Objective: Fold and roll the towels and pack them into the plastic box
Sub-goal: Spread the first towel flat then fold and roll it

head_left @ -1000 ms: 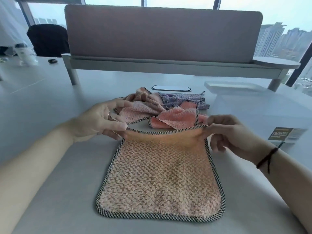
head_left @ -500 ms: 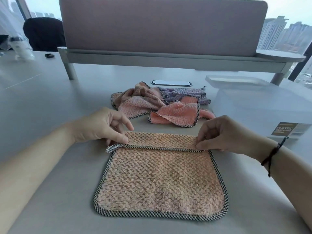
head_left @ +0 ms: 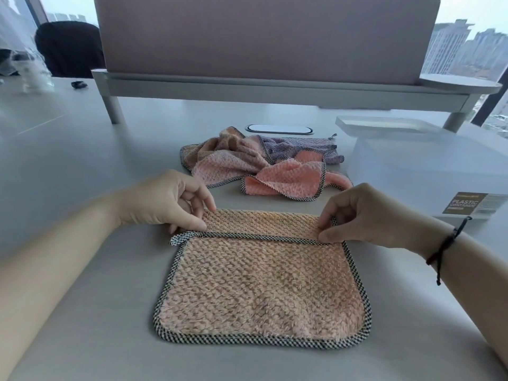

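A peach towel (head_left: 261,287) with checked black-and-white trim lies flat on the grey table in front of me. Its far edge is folded over toward me into a narrow strip. My left hand (head_left: 170,202) pinches the left end of that fold, and my right hand (head_left: 360,213) pinches the right end. Behind the towel lies a crumpled heap of pink towels (head_left: 247,166) with a purple towel (head_left: 299,149) among them. The clear plastic box (head_left: 428,166) stands at the right, with a label on its near side.
The box's clear lid (head_left: 384,127) lies behind the box. A desk divider on a raised shelf (head_left: 275,89) spans the back of the table. A cable port (head_left: 279,129) sits beyond the towel heap. A black chair (head_left: 68,48) stands far left.
The far edge of the peach towel, held up a second ago, has been brought toward me and laid down as a folded strip. Both hands came down with it.
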